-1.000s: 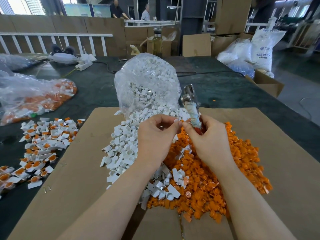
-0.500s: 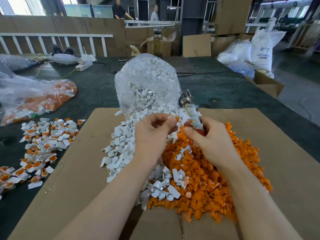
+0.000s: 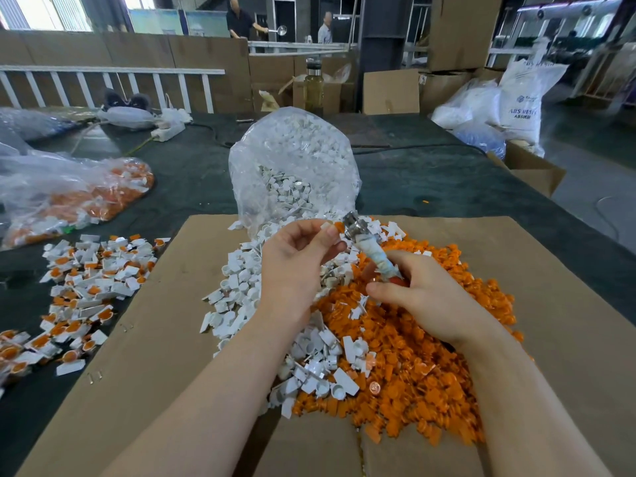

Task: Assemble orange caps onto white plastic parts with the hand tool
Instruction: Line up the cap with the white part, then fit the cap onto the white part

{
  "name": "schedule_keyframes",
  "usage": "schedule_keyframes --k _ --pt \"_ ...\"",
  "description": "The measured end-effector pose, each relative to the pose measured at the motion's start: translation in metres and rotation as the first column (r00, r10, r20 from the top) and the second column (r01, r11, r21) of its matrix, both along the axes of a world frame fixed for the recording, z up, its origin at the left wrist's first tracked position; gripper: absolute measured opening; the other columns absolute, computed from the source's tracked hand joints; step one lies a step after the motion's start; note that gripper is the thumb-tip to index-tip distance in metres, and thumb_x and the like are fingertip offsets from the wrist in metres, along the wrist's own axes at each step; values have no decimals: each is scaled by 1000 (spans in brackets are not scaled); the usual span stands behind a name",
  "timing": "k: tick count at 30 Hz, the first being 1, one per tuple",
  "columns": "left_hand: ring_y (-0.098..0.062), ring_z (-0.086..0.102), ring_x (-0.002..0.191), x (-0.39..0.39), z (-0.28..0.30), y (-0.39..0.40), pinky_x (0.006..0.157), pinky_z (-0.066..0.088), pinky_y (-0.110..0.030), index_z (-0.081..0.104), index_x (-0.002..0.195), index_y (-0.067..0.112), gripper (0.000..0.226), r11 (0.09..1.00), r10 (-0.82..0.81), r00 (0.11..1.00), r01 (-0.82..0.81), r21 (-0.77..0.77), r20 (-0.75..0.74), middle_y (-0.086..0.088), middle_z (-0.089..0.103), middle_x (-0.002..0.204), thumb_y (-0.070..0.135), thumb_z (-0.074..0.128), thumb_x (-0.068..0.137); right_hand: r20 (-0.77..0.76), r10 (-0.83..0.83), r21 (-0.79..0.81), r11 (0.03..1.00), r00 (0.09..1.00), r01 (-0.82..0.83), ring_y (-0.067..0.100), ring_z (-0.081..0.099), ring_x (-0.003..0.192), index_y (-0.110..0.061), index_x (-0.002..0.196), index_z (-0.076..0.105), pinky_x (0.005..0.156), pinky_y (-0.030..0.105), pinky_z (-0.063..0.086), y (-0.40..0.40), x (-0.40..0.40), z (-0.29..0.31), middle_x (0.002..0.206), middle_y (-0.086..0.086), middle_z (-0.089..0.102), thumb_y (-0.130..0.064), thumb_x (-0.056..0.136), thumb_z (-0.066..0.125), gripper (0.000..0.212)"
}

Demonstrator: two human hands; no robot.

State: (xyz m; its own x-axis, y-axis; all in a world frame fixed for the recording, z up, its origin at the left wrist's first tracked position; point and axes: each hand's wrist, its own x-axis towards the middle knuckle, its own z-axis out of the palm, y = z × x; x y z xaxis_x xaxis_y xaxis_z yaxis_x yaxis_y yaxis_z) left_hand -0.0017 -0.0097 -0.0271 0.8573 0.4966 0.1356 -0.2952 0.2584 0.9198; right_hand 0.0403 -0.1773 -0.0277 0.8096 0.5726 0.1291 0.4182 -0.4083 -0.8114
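I see the dark bench with a cardboard sheet laid on it toward 6 o'clock. On the sheet's centre: a heap of orange caps, and white parts spilling at its 10 o'clock from a clear bag that stands at 12 o'clock. At 9 o'clock, off the cardboard, a scatter of finished pieces; a second bag of them lies at 10 o'clock. Left hand raised above the white pile, grip pinching one small white part between thumb and fingertips. Right hand over the orange heap, grip clenched around the hand tool, which tilts toward 11 o'clock; its metal head sits just beside the pinched part. Touching or not, I cannot tell.
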Motion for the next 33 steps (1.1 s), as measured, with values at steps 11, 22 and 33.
schedule_keyframes --k 11,22,33 --pt "-8 68 60 2 -2 1 64 56 -18 67 81 9 12 1000 0 1000 0 16 15 6 71 66 -1 66 87 123 25 -99 995 992 -13 0 54 59 -26 90 65 53 14 38 4 -1 -2 65 -17 60 -21 89 66 5" --pt "-8 67 60 3 -4 2 66 58 -20 66 80 7 12 1000 1 1000 -1 -16 22 4 70 65 -3 64 87 134 1 -160 987 991 20 2 45 41 -19 88 65 41 19 32 11 -1 -5 61 -3 58 -15 88 60 7" --pt "-13 73 72 3 1 22 70 60 -24 67 93 7 5 973 14 996 -33 -229 -87 -2 76 78 7 66 88 288 -122 -184 966 950 180 8 56 60 -22 90 61 51 23 38 17 1 -10 71 -8 59 -23 91 58 3"
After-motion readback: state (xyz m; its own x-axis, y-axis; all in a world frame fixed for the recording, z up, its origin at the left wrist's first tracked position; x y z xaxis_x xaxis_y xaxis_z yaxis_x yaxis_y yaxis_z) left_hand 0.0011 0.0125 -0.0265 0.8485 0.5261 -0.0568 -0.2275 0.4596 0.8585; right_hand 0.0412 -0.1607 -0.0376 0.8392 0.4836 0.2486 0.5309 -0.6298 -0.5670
